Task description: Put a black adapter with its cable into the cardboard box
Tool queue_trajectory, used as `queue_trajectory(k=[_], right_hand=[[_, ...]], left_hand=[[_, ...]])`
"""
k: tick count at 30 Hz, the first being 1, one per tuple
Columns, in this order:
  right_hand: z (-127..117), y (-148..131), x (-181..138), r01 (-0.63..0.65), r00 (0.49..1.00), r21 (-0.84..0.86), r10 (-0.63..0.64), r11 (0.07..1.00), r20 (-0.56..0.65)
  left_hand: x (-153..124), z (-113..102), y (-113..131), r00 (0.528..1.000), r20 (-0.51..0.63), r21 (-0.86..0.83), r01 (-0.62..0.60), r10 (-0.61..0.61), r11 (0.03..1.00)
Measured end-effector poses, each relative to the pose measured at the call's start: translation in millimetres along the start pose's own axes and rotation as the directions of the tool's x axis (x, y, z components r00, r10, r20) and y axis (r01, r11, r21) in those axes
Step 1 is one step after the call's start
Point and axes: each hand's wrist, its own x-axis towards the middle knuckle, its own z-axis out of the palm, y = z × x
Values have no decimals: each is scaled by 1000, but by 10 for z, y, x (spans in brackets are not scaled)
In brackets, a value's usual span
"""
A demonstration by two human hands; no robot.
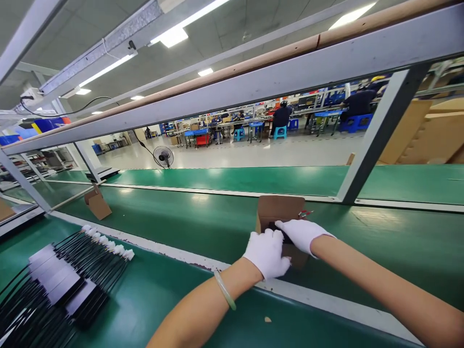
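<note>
A small open brown cardboard box (277,209) stands on the green conveyor belt (188,222) in front of me. Both my hands wear white gloves. My left hand (267,252) rests against the box's near side, fingers curled on it. My right hand (300,234) reaches over the box's opening and presses a small black object (272,226) into it. The object is mostly hidden by my fingers. A pale bangle (224,290) sits on my left wrist.
A row of black cables with white tips and white labels (65,275) lies on the near green table at left. Another small cardboard box (97,203) sits further left on the belt. A grey metal frame (377,135) crosses overhead. Seated workers (281,116) and a fan (163,156) are far behind.
</note>
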Motion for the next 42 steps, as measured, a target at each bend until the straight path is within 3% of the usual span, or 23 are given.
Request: queue_trajectory(k=[11,15,19,24,27,31,35,42], right_hand=[[-121,-443,136,-2,999,-69,4,998,32],[-120,-550,245,45,997,-50,-41,998,70],[-67,-693,227,30,997,31,-32,999,70],[-19,-862,-12,-152,980,301,183,941,-79],[-74,-892,-14,-183,957,600,280,779,-72],[-168,-1055,220,-104,932,929,360,356,-34],[-187,-1349,480,-12,866,1000,500,26,-3],[-177,-1726,572,92,840,941,534,-325,102]], left_hand=[[-26,-217,-343,980,182,67,66,-78,996],[-138,-170,-421,983,168,69,62,-73,996],[-449,-184,-501,998,56,50,-18,15,999],[-1173,-284,-655,994,-63,-1,-91,91,996],[-1705,-226,-785,995,-93,-120,-39,28,992],[-2414,-97,-952,979,-112,-256,137,-170,957],[-3061,-56,-1099,914,-167,-299,310,-370,902],[-3858,145,-1324,820,-277,-192,464,-501,865]])
